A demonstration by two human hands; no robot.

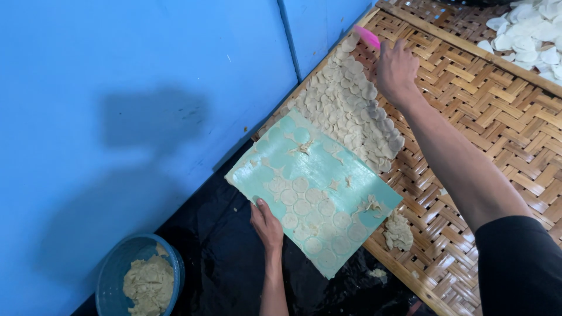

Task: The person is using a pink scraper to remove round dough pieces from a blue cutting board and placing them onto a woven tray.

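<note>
The right hand (396, 67) is stretched far across the woven bamboo tray (492, 123), fingers closed around a pink scraper (367, 36) held at the far end of a band of overlapping dough discs (351, 105) laid out along the tray's left edge. The left hand (267, 224) grips the near left edge of a pale green sheet (316, 193), thumb on top, holding it tilted against the tray; cut dough rounds (304, 208) and ragged trimmings cling to the sheet, with bare circles at its far end. The step in hand looks like moving rounds from sheet to tray, and the next move would call for a shallow blade angle so the thin rounds lift without tearing. A lump of dough scraps (398, 231) lies on the tray just right of the sheet. White discs (530, 35) fill a second tray at far right. Near left, a blue bowl (111, 275) holds more dough on black plastic, beside a blue wall (117, 88).
</note>
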